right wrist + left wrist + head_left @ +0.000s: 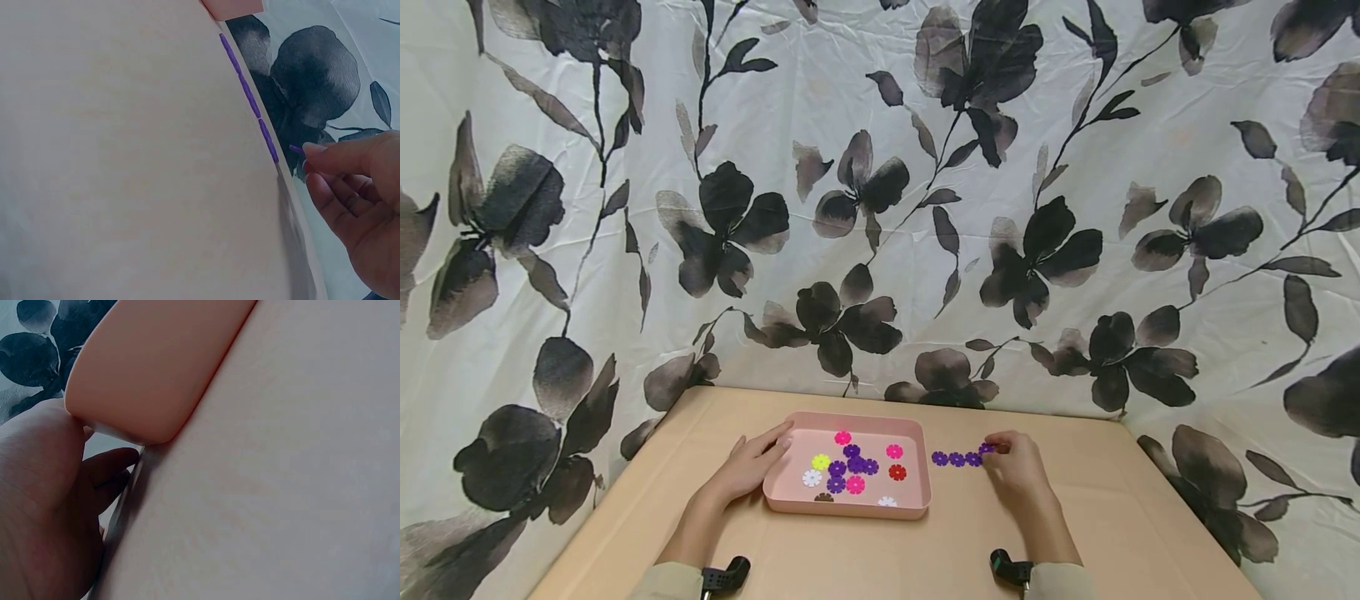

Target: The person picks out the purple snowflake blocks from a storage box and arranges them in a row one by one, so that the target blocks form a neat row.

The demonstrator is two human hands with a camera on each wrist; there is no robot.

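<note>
My right hand [1017,467] pinches a purple flower-shaped piece [295,149] between thumb and fingertips, held slightly above the table. Just left of it, a row of three flat purple flower pieces [957,459] lies on the table, to the right of the tray. Along the left side of the shallow pink tray [850,507] rests my left hand [747,468], its fingers extended to the rim near the far left corner. Inside the tray are several flower pieces, among them a purple cluster [856,464], a yellow piece [821,462] and a red piece [897,472].
The tan table [955,550] reaches back to a white cloth [850,100] printed with dark flowers. Pink pieces [894,452], white pieces [812,477] and a brown piece [823,497] also lie in the tray.
</note>
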